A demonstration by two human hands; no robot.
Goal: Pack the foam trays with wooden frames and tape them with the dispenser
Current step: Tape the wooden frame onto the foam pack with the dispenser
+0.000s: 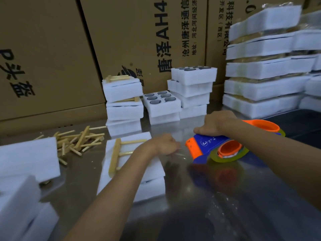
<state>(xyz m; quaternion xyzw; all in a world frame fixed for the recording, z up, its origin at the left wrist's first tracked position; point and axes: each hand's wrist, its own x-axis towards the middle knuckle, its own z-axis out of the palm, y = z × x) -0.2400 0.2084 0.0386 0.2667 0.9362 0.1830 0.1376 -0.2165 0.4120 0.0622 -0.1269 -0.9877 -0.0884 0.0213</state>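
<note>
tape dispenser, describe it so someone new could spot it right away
On the shiny metal table, look right of centre, in front of the tall taped foam stacks. The tape dispenser lies under the right hand: blue body, orange trim, a yellowish tape roll, the only brightly coloured thing there.

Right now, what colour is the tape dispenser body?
Blue with orange parts: the tape dispenser under the right hand, clearest in the head view.

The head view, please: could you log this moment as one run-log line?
stage: taping | left hand: fist at foam tray edge | right hand: on tape dispenser | wooden frame: on tray | table: steel
</note>
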